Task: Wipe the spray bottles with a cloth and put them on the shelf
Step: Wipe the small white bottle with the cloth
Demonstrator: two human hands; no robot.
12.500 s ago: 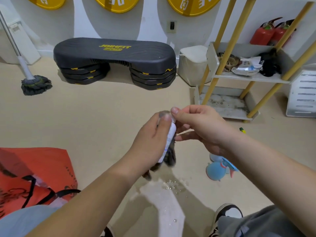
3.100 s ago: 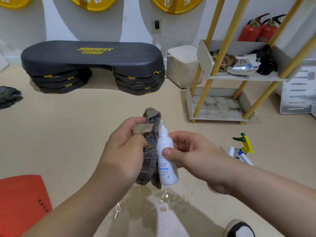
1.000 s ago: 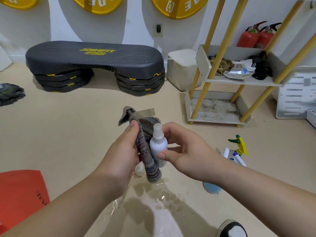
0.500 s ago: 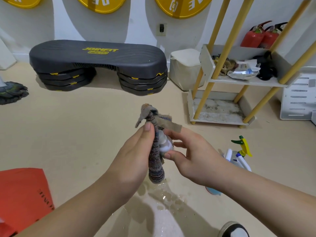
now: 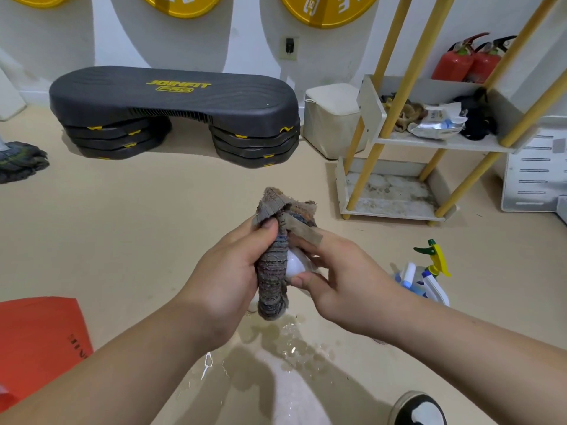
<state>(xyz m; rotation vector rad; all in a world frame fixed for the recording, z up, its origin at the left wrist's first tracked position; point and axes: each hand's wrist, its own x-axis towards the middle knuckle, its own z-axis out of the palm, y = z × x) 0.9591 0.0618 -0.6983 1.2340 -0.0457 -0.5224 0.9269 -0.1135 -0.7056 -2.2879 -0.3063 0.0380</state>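
My left hand grips a grey striped cloth and presses it against a small white spray bottle. My right hand holds that bottle with thumb and fingers curled round it; the cloth covers its top. Several more spray bottles, one with a green and yellow trigger, lie on the floor to the right. The shelf with yellow posts stands at the back right, its bottom tray stained.
A wet patch spreads on the floor under my hands. A black step platform and a white bin stand by the wall. A red bag lies at left, a mop head further back. My shoe is at bottom right.
The cloth has slid up over the bottle's top, covering the nozzle. Both hands stay in the same place, turning slightly against each other.
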